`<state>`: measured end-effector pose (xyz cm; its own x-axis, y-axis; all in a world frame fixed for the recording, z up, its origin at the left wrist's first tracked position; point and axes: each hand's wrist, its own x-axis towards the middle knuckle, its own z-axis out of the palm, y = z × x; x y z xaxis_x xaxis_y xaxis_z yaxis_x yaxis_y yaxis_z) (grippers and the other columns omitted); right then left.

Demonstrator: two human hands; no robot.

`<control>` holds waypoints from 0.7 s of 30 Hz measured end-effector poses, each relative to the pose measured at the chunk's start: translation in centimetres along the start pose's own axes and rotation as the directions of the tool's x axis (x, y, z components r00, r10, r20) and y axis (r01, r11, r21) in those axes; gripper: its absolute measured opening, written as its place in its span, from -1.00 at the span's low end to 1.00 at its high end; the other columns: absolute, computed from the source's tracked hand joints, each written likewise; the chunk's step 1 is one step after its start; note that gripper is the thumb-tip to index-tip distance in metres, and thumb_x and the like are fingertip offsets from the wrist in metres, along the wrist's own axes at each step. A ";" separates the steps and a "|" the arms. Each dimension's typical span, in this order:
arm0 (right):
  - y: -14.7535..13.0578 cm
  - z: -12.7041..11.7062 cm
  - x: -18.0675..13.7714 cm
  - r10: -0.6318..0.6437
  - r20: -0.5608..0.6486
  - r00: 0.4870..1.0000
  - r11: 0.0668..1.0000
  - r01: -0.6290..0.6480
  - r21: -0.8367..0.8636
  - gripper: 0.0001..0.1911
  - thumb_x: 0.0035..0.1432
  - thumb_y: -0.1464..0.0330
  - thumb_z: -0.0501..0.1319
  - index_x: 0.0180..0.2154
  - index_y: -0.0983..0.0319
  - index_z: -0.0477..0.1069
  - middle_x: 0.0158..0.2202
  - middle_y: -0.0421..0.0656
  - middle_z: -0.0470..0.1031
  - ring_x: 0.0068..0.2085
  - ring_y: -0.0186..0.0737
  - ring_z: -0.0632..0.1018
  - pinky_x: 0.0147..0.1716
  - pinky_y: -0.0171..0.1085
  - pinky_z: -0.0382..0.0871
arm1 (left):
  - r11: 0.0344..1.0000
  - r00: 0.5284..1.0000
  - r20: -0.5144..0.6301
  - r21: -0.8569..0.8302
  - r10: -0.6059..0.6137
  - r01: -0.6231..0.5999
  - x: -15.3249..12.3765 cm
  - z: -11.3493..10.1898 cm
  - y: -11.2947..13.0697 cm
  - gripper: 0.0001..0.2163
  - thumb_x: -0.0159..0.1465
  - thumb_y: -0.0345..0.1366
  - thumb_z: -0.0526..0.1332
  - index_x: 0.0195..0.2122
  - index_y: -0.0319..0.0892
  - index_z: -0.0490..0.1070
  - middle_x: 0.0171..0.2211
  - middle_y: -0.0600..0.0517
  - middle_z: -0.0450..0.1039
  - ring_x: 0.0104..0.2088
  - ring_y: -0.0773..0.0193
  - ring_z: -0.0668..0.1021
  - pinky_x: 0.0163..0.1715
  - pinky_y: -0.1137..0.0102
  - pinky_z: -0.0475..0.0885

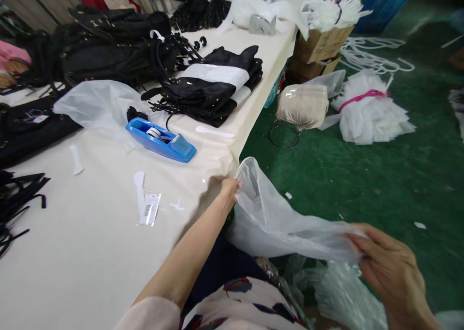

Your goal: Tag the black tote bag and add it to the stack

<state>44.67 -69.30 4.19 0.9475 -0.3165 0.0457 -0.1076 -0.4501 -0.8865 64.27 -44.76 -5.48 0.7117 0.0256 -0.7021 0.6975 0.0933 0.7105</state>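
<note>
A translucent plastic bag (279,223) is stretched between my two hands, just off the table's edge. My left hand (231,191) is closed on one edge of its mouth, beside the cream tabletop (108,272). Out to the right, over the floor, my right hand (389,257) pinches the opposite side of the bag. Nearest on the table are a blue tape dispenser (161,139) and a barcode tag (149,209) in a clear sleeve. Behind the dispenser lies a second plastic bag (105,103), limp on the table. A stack of folded black bags (206,98) sits to its right.
Black goods (108,50) are heaped at the far left, near another person's hand (12,71). White strips (76,160) lie about the table. On the green floor stand a wrapped beige bundle (302,105), a tied white bundle (373,110) and a carton (322,45). Clear plastic (344,291) is heaped below me.
</note>
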 end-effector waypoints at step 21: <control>0.7 15.7 6.2 -0.244 0.554 0.796 0.761 0.511 -0.399 -0.75 0.23 0.31 0.03 -0.10 0.25 0.33 -0.10 -0.07 0.36 -0.15 -0.21 0.43 -0.17 -0.19 0.34 | 0.988 0.950 0.295 -0.141 0.107 -0.068 -9.4 -0.6 -3.9 -0.58 -0.10 0.00 0.32 -0.36 -0.27 0.44 -0.73 0.24 -0.04 -0.74 0.58 0.02 -0.74 0.56 -0.13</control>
